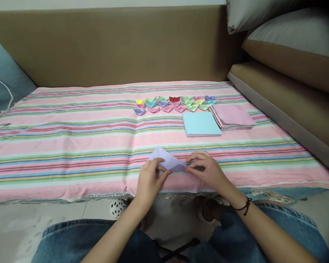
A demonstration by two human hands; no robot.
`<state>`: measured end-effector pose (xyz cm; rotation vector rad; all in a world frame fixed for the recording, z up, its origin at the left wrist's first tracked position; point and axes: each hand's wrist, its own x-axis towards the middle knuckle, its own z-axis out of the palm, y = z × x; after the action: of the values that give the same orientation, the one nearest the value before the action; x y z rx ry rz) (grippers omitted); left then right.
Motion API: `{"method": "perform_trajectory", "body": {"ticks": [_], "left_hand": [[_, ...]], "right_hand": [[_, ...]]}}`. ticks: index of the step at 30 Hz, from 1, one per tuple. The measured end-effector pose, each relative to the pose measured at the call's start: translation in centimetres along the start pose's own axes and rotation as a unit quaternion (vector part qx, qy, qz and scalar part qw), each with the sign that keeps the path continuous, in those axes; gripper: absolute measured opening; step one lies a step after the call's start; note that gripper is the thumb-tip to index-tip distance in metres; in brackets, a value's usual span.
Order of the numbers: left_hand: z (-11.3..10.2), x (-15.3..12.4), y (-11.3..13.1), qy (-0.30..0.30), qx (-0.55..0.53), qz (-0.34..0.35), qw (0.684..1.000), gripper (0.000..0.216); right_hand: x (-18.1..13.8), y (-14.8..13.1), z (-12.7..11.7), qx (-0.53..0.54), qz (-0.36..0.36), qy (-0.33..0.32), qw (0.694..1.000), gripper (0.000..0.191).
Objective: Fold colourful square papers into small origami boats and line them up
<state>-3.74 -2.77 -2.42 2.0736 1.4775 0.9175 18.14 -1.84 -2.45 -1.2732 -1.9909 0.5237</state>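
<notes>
A lavender sheet of origami paper (167, 160), folded to a pointed shape, is held just above the striped cloth near its front edge. My left hand (151, 177) grips its left and lower side between thumb and fingers. With thumb and fingertips, my right hand (205, 167) pinches the paper's right corner. Beyond the hands lie a stack of light blue paper (202, 123) and a fanned stack with a pink sheet on top (233, 114). Several small folded paper boats (167, 109) in many colours stand in rows behind them.
The pink striped cloth (71, 142) covers the surface, with slight wrinkles. A brown backrest (120, 47) rises behind it. Grey and brown cushions (290, 44) are piled at the right. A white cable (6, 87) runs along the left side.
</notes>
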Motion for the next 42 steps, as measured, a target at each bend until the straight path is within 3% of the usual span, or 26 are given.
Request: {"method": "perform_trajectory", "body": {"ticks": [4, 17, 26, 33, 42], "left_hand": [[0.0, 0.0, 0.4, 0.011, -0.027, -0.061, 0.998, 0.03], [0.1, 0.6, 1.2, -0.01, 0.035, -0.092, 0.995, 0.027], [0.3, 0.6, 1.2, -0.022, 0.116, -0.022, 0.993, 0.026], [0.9, 0.4, 1.1, -0.006, 0.167, 0.055, 0.984, 0.039], [0.9, 0.5, 0.8, -0.031, 0.163, 0.059, 0.984, 0.041]], "right_hand": [[0.1, -0.5, 0.3, 0.018, 0.046, 0.025, 0.998, 0.011], [0.6, -0.9, 1.6, -0.019, 0.098, 0.09, 0.991, 0.022], [0.6, -0.5, 1.7, -0.038, 0.099, 0.079, 0.991, 0.023], [0.6, -0.4, 1.8, -0.043, 0.098, 0.078, 0.991, 0.022], [0.7, -0.8, 1.7, -0.04, 0.108, 0.083, 0.99, 0.023]]}}
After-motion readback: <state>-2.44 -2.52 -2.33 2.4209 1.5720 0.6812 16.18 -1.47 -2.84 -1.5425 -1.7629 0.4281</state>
